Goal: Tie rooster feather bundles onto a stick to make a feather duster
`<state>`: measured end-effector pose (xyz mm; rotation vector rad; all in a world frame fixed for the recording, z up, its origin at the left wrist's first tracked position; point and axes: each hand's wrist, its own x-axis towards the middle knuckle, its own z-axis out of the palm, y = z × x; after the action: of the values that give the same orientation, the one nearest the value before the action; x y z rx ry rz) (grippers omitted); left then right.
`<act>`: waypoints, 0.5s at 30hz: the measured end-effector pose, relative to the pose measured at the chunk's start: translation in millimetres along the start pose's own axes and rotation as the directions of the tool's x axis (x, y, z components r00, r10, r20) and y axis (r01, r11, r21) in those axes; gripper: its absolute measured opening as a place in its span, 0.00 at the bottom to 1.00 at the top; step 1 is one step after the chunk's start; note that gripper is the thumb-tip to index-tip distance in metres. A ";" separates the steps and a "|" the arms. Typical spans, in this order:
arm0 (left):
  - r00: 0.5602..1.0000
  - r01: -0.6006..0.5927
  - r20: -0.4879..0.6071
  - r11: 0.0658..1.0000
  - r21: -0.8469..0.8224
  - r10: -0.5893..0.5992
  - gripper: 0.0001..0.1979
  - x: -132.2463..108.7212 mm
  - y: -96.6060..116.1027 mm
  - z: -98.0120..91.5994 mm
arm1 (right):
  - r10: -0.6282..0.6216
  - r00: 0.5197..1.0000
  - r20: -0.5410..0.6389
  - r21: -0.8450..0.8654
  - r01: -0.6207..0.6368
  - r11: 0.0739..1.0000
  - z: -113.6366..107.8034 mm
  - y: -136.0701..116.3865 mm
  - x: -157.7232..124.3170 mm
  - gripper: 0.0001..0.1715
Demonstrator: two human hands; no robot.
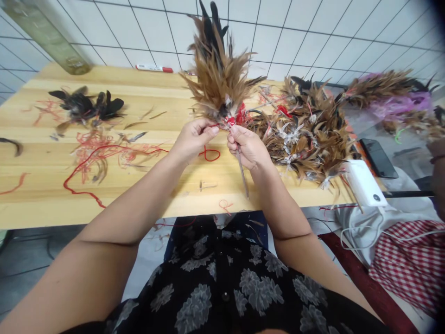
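Upright above the table stands a bunch of brown and black feathers (222, 79), bound at its base with red yarn. My right hand (247, 146) is closed round the base of the bunch, and a thin stick points down from below the fingers. Just left of the binding, my left hand (194, 138) pinches the red yarn (113, 147). That yarn trails left over the table and down to its front edge, with a small loop lying beneath my hands.
On the wooden table (139, 195) are black feathers (90, 104), red yarn scraps, a marker (154, 68) and a feather pile (306, 134). A white power bank (365, 183) and phone (378, 157) lie right. Another person's hand (438, 153) shows at the right edge.
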<state>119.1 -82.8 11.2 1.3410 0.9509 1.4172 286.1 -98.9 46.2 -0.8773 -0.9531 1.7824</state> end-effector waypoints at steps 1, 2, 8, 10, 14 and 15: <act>0.999 -0.040 -0.001 0.998 0.044 0.040 0.24 0.9 -2.0 -0.4 | -0.031 0.999 -0.011 -0.021 0.031 0.999 -1.6 1.7 1.2 0.21; 0.997 -0.072 -0.002 0.994 0.086 0.072 0.22 1.5 -3.7 -0.2 | -0.063 0.998 -0.018 -0.036 0.063 0.997 -2.7 3.7 2.6 0.22; 0.982 -0.154 -0.053 0.934 0.323 0.180 0.07 -6.4 -4.0 15.2 | -0.222 0.964 -0.144 0.043 0.230 0.972 -3.7 8.1 8.8 0.25; 0.976 -0.195 -0.015 0.910 0.366 0.215 0.04 -11.5 -1.2 21.5 | -0.222 0.959 -0.176 0.066 0.237 0.969 -4.1 4.5 8.3 0.25; 0.971 -0.226 0.009 0.906 0.358 0.239 0.06 -16.0 3.0 26.7 | -0.216 0.958 -0.187 0.077 0.234 0.969 -5.1 -1.5 6.6 0.25; 0.973 -0.220 0.007 0.911 0.348 0.232 0.07 -15.8 3.3 26.3 | -0.217 0.958 -0.186 0.074 0.233 0.970 -5.4 -1.9 6.9 0.25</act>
<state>144.3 -100.5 12.8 1.7398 1.1367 1.4960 289.2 -90.7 44.3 -0.8165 -0.8121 1.5164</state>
